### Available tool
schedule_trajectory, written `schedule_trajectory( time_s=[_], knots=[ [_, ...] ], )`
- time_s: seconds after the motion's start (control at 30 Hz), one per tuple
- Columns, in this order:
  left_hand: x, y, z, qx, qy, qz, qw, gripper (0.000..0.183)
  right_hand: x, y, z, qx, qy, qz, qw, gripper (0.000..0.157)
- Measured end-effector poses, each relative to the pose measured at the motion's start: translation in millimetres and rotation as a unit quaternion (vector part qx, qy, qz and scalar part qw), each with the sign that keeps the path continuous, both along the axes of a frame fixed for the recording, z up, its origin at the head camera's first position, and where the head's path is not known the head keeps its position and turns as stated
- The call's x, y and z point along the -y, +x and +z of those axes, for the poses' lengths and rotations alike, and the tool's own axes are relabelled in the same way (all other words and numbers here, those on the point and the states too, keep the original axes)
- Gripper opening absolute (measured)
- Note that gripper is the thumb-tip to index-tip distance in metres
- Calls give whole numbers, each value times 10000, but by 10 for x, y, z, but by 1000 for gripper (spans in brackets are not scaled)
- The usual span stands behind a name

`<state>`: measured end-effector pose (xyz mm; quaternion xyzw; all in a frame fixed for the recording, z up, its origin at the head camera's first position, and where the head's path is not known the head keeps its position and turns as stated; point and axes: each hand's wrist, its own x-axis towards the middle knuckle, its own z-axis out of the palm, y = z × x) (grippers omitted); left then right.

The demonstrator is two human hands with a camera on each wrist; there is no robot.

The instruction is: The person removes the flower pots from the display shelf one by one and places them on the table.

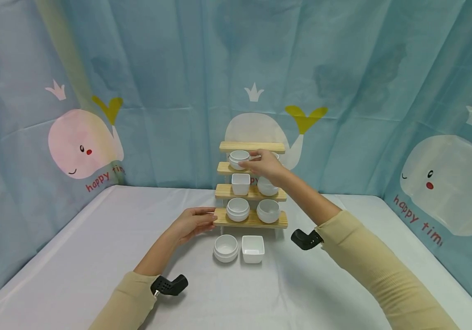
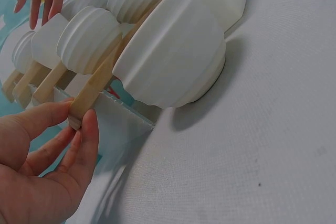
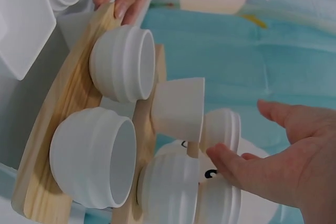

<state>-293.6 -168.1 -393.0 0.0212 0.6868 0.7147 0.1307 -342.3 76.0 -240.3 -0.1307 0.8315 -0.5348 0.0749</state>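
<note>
My left hand [image 1: 194,223] pinches the left end of the lowest wooden shelf [image 2: 94,85] between thumb and fingers. That shelf belongs to a tiered stand and bears two round white bowls [image 3: 122,64]. Higher up, my right hand [image 1: 265,165] reaches over the stand, thumb and fingers spread apart. In the right wrist view its fingertips overlap a round ribbed bowl [image 3: 231,129]. This small bowl [image 1: 239,159] stands on the left of the shelf under the top board [image 1: 252,146]. Another bowl on that shelf is partly hidden behind the right hand.
Between these tiers, a shelf carries a square white bowl [image 1: 241,184] and a round bowl [image 1: 267,187]. On the white tablecloth [image 1: 310,284] before the stand sit a round bowl [image 1: 225,249] and a square one [image 1: 253,250]. A blue whale-print curtain [image 1: 169,137] hangs behind.
</note>
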Motion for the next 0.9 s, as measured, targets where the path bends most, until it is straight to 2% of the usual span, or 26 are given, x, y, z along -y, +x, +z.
schedule_trajectory(
  time_s=[0.37, 0.57, 0.9],
  knots=[
    [-7, 1, 7, 33, -7, 39, 10000, 55, 101, -42, 1, 90, 276, -318, 9991, 74],
    [-5, 0, 4, 25, -7, 42, 10000, 55, 205, -53, 12, 164, 369, -650, 9971, 75],
    [0, -14, -11, -8, 15, 35, 10000, 54, 346, -105, -16, -154, 861, -1027, 9909, 70]
  ],
)
